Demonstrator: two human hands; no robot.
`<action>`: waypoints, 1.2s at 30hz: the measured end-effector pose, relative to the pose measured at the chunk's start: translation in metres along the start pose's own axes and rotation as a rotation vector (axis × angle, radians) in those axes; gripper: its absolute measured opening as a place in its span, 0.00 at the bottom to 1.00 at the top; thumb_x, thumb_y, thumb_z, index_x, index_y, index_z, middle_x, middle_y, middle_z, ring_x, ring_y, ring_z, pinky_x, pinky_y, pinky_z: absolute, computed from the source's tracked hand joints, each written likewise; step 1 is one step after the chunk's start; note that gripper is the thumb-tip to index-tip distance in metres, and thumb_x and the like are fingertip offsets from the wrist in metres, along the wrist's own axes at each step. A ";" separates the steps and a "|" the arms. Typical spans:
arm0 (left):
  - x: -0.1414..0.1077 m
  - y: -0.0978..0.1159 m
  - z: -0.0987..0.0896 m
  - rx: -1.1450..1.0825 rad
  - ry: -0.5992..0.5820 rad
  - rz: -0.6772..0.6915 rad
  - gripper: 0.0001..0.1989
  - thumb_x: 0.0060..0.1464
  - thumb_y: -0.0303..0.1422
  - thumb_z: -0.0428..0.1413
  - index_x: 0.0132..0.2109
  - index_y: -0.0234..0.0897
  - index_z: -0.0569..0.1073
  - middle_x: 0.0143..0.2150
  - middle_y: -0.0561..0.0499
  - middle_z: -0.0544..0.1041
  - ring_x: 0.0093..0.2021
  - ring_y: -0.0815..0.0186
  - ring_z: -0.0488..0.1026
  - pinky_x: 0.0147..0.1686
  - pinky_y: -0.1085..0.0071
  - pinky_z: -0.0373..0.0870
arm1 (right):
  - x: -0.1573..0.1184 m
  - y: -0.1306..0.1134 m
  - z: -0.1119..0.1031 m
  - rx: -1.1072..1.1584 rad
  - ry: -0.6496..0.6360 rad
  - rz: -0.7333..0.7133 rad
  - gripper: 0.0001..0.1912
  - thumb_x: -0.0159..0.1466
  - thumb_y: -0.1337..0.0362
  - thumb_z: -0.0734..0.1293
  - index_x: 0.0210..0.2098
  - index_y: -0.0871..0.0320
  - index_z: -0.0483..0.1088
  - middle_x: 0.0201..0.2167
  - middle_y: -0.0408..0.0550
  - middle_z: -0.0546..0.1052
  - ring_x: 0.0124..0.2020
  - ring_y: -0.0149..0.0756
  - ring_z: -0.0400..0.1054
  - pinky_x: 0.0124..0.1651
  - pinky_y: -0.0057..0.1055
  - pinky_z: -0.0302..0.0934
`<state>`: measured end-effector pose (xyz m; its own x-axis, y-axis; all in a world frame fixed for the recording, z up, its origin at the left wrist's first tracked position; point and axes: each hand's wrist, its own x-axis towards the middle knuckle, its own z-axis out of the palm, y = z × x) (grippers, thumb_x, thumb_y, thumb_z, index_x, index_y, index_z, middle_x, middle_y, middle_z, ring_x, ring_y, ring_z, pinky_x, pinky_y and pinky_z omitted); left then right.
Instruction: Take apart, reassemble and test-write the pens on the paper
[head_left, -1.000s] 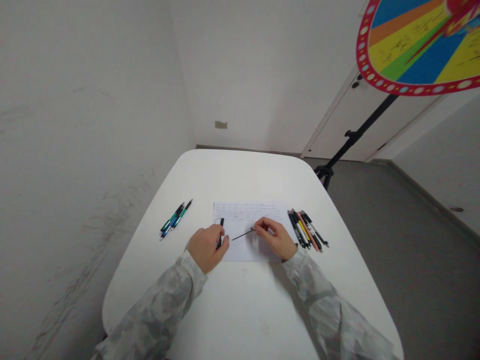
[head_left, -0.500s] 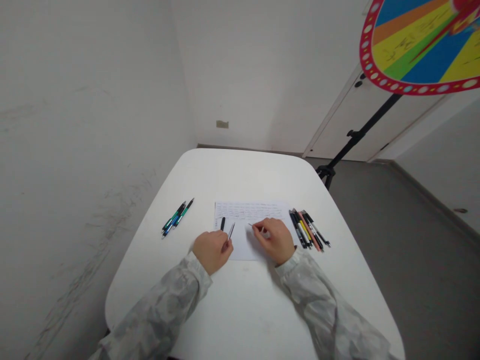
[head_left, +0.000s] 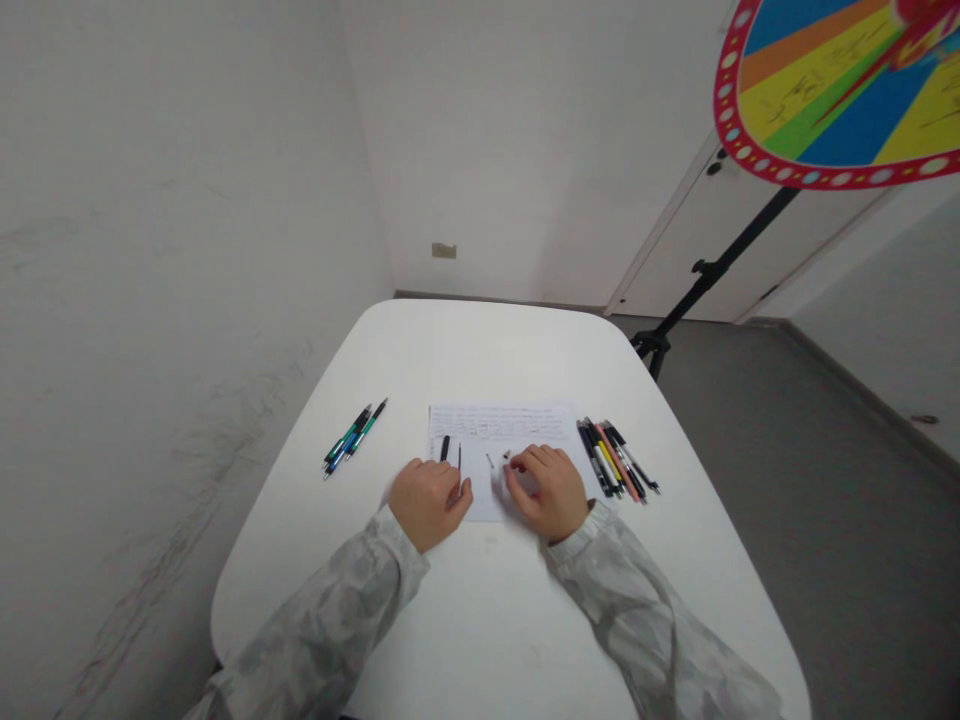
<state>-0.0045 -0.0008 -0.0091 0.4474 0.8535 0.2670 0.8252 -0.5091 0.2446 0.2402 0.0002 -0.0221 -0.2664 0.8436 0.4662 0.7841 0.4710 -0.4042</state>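
Note:
My left hand point(head_left: 429, 503) rests over the lower left of a written-on paper sheet point(head_left: 480, 508), its fingers curled and its palm side hidden. Beyond its knuckles show a black pen part point(head_left: 445, 448) and a thin dark rod point(head_left: 460, 457), like a refill. Whether the fingers grip either one is not visible. My right hand point(head_left: 550, 490) is over the sheet's right half, thumb and forefinger closed at a small dark, pointed piece point(head_left: 507, 455), like a pen tip. A tiny spring-like piece point(head_left: 490, 461) lies on the paper between the hands.
Several green and blue pens point(head_left: 351, 440) lie left of the sheet. A row of black, white, yellow and pink pens point(head_left: 611, 460) lies right of it. The white table point(head_left: 480, 350) meets walls behind and left. A colourful wheel point(head_left: 832, 100) stands on a black tripod at right.
The slim silvery piece slanting from my left hand is no longer visible; a thin dark rod shows there. A spring-like piece now lies between the hands. My right hand has shifted slightly toward me.

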 end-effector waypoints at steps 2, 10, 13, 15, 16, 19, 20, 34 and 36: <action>-0.007 -0.020 -0.004 0.001 0.102 -0.046 0.18 0.69 0.35 0.52 0.28 0.40 0.70 0.27 0.49 0.75 0.30 0.63 0.73 0.36 0.64 0.63 | -0.005 0.011 -0.009 0.122 0.076 0.069 0.11 0.72 0.62 0.64 0.32 0.53 0.69 0.28 0.47 0.74 0.33 0.40 0.66 0.39 0.39 0.58; -0.019 -0.068 0.000 -0.078 0.129 -0.172 0.24 0.72 0.43 0.49 0.26 0.40 0.63 0.22 0.54 0.67 0.24 0.67 0.65 0.30 0.68 0.56 | -0.017 0.044 -0.013 0.369 0.222 0.295 0.16 0.72 0.56 0.64 0.29 0.53 0.68 0.24 0.41 0.69 0.24 0.35 0.62 0.30 0.35 0.56; -0.018 -0.067 0.002 -0.068 0.117 -0.172 0.24 0.72 0.43 0.49 0.26 0.40 0.64 0.22 0.54 0.67 0.24 0.67 0.65 0.29 0.68 0.54 | -0.016 0.044 -0.011 0.397 0.240 0.322 0.16 0.73 0.55 0.64 0.29 0.54 0.68 0.24 0.42 0.70 0.24 0.34 0.63 0.31 0.34 0.57; -0.018 -0.067 0.002 -0.061 0.117 -0.177 0.24 0.72 0.43 0.49 0.26 0.40 0.64 0.22 0.54 0.67 0.24 0.67 0.65 0.29 0.68 0.54 | -0.017 0.045 -0.010 0.404 0.240 0.322 0.17 0.73 0.55 0.64 0.29 0.54 0.68 0.24 0.42 0.70 0.25 0.35 0.63 0.31 0.34 0.57; -0.018 -0.067 0.002 -0.059 0.116 -0.181 0.24 0.72 0.43 0.49 0.26 0.40 0.64 0.22 0.54 0.67 0.24 0.67 0.65 0.29 0.67 0.54 | -0.018 0.046 -0.010 0.402 0.236 0.322 0.16 0.73 0.55 0.64 0.30 0.54 0.68 0.24 0.42 0.70 0.25 0.35 0.63 0.31 0.34 0.57; -0.019 -0.065 -0.001 -0.068 0.115 -0.195 0.22 0.70 0.43 0.50 0.27 0.40 0.67 0.22 0.54 0.70 0.24 0.67 0.67 0.29 0.68 0.57 | -0.019 0.045 -0.010 0.383 0.226 0.319 0.15 0.73 0.56 0.64 0.31 0.54 0.69 0.25 0.42 0.70 0.25 0.35 0.62 0.30 0.34 0.57; -0.018 -0.064 -0.003 -0.078 0.118 -0.195 0.21 0.70 0.43 0.51 0.28 0.40 0.69 0.23 0.53 0.71 0.25 0.67 0.68 0.30 0.68 0.59 | -0.019 0.044 -0.011 0.373 0.214 0.315 0.13 0.73 0.56 0.64 0.33 0.54 0.70 0.26 0.42 0.70 0.25 0.35 0.62 0.30 0.34 0.57; 0.069 -0.012 -0.020 0.100 -0.413 -0.247 0.08 0.59 0.41 0.63 0.37 0.42 0.81 0.38 0.47 0.85 0.43 0.53 0.82 0.45 0.61 0.71 | 0.045 0.000 0.021 0.092 -0.435 -0.096 0.15 0.69 0.60 0.73 0.54 0.56 0.78 0.42 0.51 0.79 0.43 0.43 0.74 0.46 0.37 0.65; 0.072 -0.013 -0.018 0.111 -0.423 -0.262 0.09 0.58 0.41 0.63 0.37 0.42 0.83 0.40 0.46 0.85 0.44 0.52 0.82 0.45 0.60 0.72 | 0.044 0.000 0.024 0.094 -0.451 -0.091 0.14 0.69 0.61 0.74 0.53 0.55 0.79 0.42 0.50 0.79 0.42 0.41 0.74 0.45 0.35 0.65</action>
<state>0.0113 0.0652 0.0236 0.3019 0.9328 -0.1967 0.9498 -0.2766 0.1460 0.2144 0.0438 -0.0202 -0.5653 0.8157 0.1229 0.6973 0.5521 -0.4571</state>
